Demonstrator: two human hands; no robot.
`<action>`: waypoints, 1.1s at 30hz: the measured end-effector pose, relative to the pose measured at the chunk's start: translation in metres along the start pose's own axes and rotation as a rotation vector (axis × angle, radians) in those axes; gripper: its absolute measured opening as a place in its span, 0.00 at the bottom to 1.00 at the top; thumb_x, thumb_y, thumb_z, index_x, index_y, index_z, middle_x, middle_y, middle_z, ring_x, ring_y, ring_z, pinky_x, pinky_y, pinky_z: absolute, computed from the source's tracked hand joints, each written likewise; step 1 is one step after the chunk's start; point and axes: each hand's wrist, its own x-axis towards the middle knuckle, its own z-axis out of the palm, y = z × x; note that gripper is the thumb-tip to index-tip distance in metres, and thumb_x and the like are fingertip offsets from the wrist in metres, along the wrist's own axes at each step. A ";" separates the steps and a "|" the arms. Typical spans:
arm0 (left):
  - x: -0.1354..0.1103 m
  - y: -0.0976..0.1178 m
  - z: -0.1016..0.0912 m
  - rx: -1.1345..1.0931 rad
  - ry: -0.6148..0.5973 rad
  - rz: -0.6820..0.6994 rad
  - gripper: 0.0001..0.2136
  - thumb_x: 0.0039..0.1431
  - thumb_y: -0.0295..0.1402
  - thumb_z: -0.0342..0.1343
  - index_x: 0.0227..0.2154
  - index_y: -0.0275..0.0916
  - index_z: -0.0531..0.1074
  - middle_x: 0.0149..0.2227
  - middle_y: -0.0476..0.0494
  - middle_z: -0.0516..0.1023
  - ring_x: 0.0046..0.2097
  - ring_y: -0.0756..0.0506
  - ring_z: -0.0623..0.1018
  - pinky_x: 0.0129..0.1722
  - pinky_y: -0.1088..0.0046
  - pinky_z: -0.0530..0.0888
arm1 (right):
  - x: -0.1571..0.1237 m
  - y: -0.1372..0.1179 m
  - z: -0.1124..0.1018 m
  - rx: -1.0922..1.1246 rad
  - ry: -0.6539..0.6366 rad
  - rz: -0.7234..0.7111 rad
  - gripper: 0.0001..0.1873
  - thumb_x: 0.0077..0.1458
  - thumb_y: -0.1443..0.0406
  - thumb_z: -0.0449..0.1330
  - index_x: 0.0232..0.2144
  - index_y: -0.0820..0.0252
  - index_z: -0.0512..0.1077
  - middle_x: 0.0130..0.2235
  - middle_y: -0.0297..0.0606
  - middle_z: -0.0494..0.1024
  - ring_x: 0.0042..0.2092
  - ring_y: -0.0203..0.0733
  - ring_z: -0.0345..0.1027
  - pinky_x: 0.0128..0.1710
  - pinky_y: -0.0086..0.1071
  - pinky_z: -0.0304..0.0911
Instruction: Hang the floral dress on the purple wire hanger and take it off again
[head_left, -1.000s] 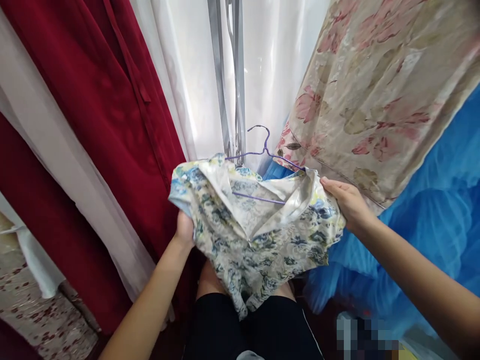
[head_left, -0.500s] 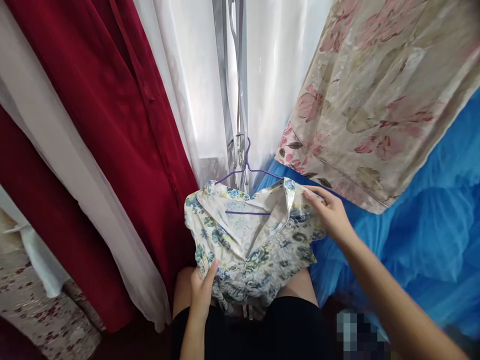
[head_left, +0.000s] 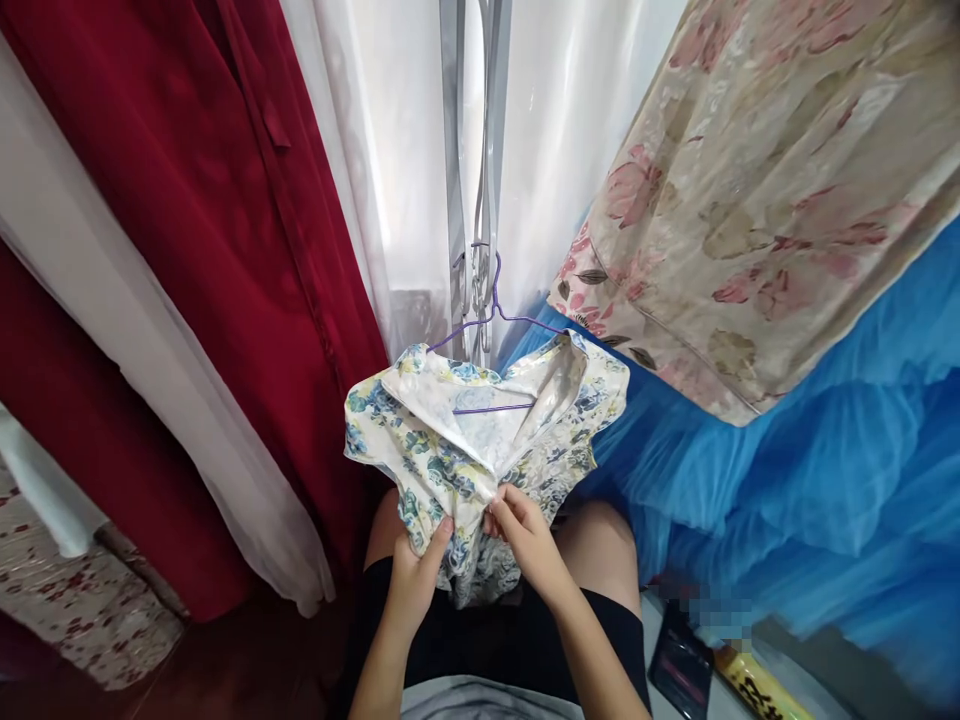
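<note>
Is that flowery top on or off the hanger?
On. The purple hanger slopes into the shoulders of the flowery top, its lower bar crossing inside the neckline.

I've brought my right grip (head_left: 525, 540) from the shoulder of the floral top (head_left: 435, 450) down to the point of its neckline. My left grip (head_left: 420, 575) has shifted from near the sleeve to the lower side. On my feed, a yellow packet (head_left: 761, 688) shows more fully.

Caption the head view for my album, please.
Left hand and right hand hold a floral garment on a purple hanger.
</note>
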 end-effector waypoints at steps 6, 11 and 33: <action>-0.001 -0.014 0.004 0.010 0.017 0.011 0.22 0.57 0.44 0.66 0.50 0.38 0.77 0.52 0.35 0.81 0.57 0.34 0.79 0.56 0.57 0.76 | -0.006 -0.004 -0.010 0.035 0.087 0.037 0.18 0.65 0.55 0.57 0.26 0.56 0.66 0.22 0.30 0.69 0.25 0.36 0.57 0.29 0.31 0.53; -0.009 -0.034 0.006 0.159 0.397 0.372 0.30 0.56 0.40 0.67 0.59 0.41 0.63 0.60 0.32 0.69 0.61 0.35 0.73 0.60 0.53 0.71 | -0.011 0.002 -0.009 -0.009 0.135 0.065 0.16 0.64 0.54 0.58 0.29 0.57 0.67 0.26 0.32 0.71 0.27 0.36 0.58 0.29 0.31 0.53; -0.002 -0.029 0.040 0.532 -0.318 0.383 0.03 0.62 0.28 0.52 0.35 0.42 0.69 0.32 0.45 0.77 0.27 0.46 0.77 0.28 0.72 0.73 | 0.054 -0.085 -0.006 0.139 0.218 0.089 0.14 0.49 0.55 0.64 0.24 0.61 0.76 0.15 0.31 0.70 0.16 0.31 0.53 0.17 0.27 0.43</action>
